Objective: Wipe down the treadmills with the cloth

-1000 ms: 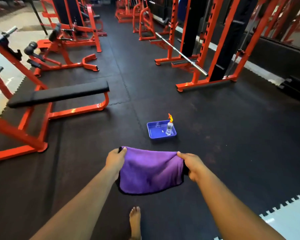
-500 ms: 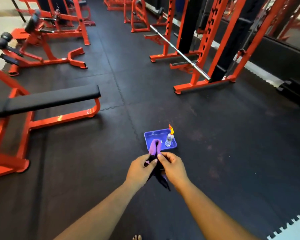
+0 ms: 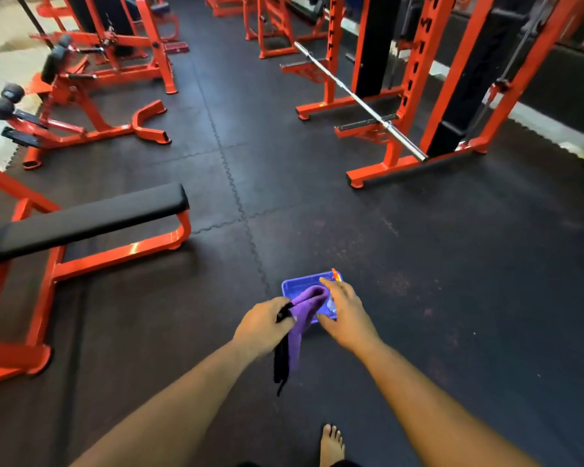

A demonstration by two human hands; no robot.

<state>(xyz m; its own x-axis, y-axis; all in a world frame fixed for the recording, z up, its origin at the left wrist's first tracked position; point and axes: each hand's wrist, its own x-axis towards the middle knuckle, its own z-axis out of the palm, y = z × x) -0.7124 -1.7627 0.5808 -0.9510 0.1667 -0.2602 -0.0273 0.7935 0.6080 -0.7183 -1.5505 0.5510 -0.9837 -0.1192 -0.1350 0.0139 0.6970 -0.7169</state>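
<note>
Our left hand point(image 3: 267, 326) grips the folded purple cloth point(image 3: 304, 313) at lower centre; our right hand point(image 3: 346, 315), fingers spread loose, hovers over the blue plastic tray point(image 3: 295, 284). Black rubber floor mats point(image 3: 452, 281), orange gym frames point(image 3: 418, 79) up top.

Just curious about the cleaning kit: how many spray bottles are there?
1. The bottle stands in the blue tray on the floor mat, mostly hidden behind the right hand; only its orange nozzle and clear body peek out. Others could be out of view.
</note>
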